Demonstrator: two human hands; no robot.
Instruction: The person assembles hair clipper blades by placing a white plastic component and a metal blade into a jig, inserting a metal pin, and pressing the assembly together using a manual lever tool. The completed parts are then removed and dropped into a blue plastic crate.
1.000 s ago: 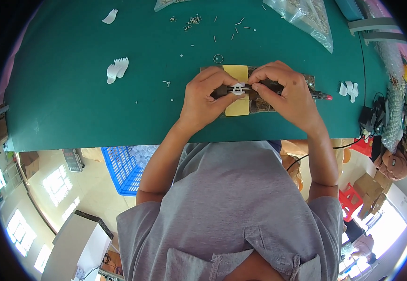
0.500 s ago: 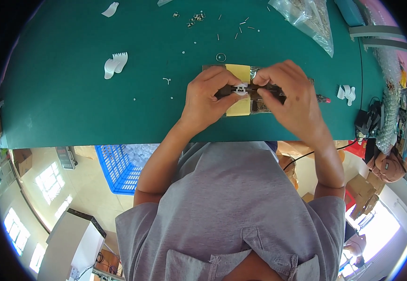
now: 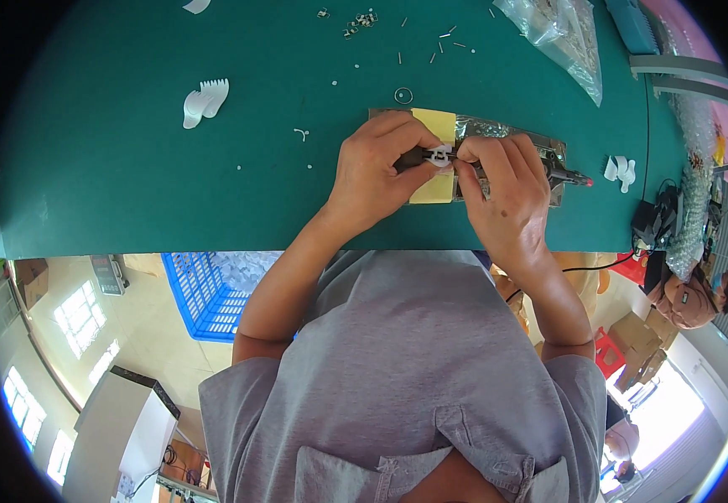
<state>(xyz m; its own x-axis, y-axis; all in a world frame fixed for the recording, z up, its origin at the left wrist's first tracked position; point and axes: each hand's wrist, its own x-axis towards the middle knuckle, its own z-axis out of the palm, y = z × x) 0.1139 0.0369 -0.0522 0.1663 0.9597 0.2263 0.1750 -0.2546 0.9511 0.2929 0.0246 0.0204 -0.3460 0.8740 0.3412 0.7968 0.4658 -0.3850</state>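
Over a dark metal plate [image 3: 511, 128] with a yellow strip [image 3: 434, 189] across it, a small white plastic part [image 3: 440, 155] sits between my hands. My left hand [image 3: 381, 168] closes thumb and forefinger around its left side, where a dark piece [image 3: 410, 159] also shows. From the right, my right hand [image 3: 511, 189] pinches with thumb and forefinger against the part's edge; whatever lies between those fingertips is too small to name. A black pen-shaped tool [image 3: 567, 177] with a red tip lies on the plate's right end, partly behind my right hand.
On the green table [image 3: 129, 184] lie white comb-like pieces [image 3: 205, 103] at left, small metal clips [image 3: 361, 23] and several pins [image 3: 441, 48] at the back, and a ring [image 3: 403, 95]. A clear bag [image 3: 561, 42] lies back right. White curved pieces [image 3: 621, 173] and a black adapter [image 3: 645, 220] sit at right.
My right hand has drawn in and tightened its pinch beside the white part, uncovering more of the plate and black tool. The left hand keeps its grip. The view has shifted slightly.
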